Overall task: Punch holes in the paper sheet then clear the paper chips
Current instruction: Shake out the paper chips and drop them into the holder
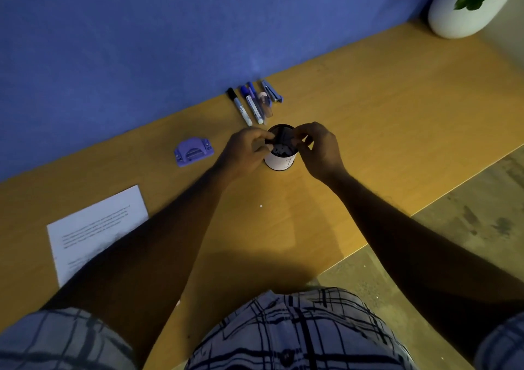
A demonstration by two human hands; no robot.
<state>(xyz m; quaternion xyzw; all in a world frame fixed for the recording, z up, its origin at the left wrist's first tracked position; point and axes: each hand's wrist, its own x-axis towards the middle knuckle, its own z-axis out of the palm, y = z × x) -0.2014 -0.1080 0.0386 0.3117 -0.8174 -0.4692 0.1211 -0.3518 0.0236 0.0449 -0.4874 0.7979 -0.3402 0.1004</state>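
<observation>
Far left of the cup lies the flat printed paper sheet [96,227], set aside; I can't make out holes. Nearer the cup, the blocky purple plastic hole punch [193,152] rests idle. One round white chip [261,206] remains on the smooth wooden desk [382,114] in front of the cup. Left hand [243,151] and right hand [320,154] together pinch a small dark piece [283,137] over the round white cup [279,162], so clearing seems underway.

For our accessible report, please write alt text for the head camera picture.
The left hand and right hand pinch a small dark piece over a white cup on a wooden desk. A purple hole punch and a printed paper sheet lie to the left; one paper chip lies nearer.
</observation>
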